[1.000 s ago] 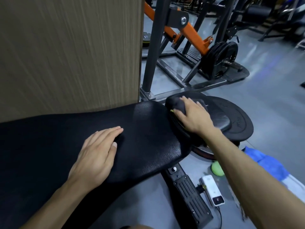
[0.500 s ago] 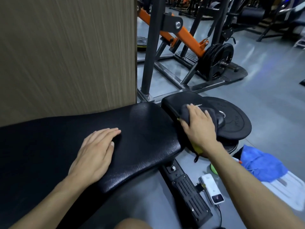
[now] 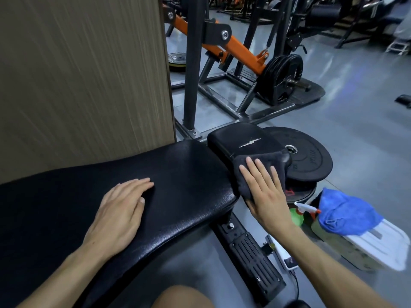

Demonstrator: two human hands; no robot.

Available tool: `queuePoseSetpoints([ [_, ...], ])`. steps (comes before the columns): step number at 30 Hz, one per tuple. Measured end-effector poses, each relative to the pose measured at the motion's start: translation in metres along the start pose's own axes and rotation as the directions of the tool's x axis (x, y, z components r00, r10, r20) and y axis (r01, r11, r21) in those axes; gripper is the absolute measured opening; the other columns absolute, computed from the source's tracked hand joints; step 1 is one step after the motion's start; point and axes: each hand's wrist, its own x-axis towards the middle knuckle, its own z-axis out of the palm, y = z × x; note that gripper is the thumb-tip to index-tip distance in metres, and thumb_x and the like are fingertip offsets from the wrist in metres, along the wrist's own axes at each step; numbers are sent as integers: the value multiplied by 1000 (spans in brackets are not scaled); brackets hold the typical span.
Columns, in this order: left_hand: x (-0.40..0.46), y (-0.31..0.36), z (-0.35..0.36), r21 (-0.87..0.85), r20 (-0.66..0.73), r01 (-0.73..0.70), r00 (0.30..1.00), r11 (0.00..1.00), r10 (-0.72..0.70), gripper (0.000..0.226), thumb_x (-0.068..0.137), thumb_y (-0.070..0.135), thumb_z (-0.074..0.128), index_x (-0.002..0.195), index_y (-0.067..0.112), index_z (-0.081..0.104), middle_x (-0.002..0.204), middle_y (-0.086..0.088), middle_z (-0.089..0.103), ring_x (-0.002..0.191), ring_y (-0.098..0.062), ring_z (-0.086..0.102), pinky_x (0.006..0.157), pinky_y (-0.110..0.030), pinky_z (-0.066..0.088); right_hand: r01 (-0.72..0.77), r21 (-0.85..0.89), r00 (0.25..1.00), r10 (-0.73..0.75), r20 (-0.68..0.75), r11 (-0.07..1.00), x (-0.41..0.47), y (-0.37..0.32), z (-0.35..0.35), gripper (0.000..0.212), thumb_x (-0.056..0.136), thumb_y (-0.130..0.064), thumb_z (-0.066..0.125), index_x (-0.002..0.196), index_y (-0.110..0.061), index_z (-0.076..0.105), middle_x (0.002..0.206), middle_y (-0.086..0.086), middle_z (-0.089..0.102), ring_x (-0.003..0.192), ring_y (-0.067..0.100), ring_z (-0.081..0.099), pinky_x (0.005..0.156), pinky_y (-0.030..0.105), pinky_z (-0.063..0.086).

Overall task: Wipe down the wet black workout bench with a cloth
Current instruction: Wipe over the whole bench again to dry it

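Wiping the bench's [image 3: 178,196] small end pad.
We are pressing our flat right hand [image 3: 266,196] on the cloth [image 3: 266,161]; the pad's unwiped far end is lying ahead.

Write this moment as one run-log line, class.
step: wiping seat pad | right hand: flat on dark cloth at seat pad edge | left hand: flat on bench

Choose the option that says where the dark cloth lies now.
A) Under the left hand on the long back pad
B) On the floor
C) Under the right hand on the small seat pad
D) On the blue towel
C: the right hand presses the dark cloth flat on the small seat pad.
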Motion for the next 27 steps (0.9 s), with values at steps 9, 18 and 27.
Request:
queuePoseSetpoints([
  [9, 14, 10, -12, 89, 59, -42, 998, 995, 37, 41, 99, 30, 38, 136, 30, 55, 141, 12, 54, 132, -15, 45, 115, -41, 29, -477, 878, 340, 914, 223, -37, -60, -31, 12, 46, 102, -26, 55, 146, -30, 42, 142, -1, 55, 128, 10, 53, 116, 46, 36],
  [18, 80, 77, 21, -4, 89, -196, 977, 981, 196, 36, 100, 20, 50, 135, 30, 55, 138, 15, 54, 126, -15, 45, 108, -36, 31, -555, 736, 291, 738, 608, -388, 6, -76, 7, 42, 94, -52, 56, 101, -11, 58, 91, -2, 62, 83, 15, 62, 81, 37, 52],
  [27, 120, 120, 55, -68, 108, -304, 945, 950, 310, 37, 99, 21, 47, 134, 29, 55, 136, 14, 56, 125, -15, 46, 104, -34, 33, -520, 714, 247, 717, 652, -469, -19, -57, -1, 54, 89, -48, 68, 96, 6, 65, 77, 6, 67, 74, 20, 67, 72, 38, 56],
])
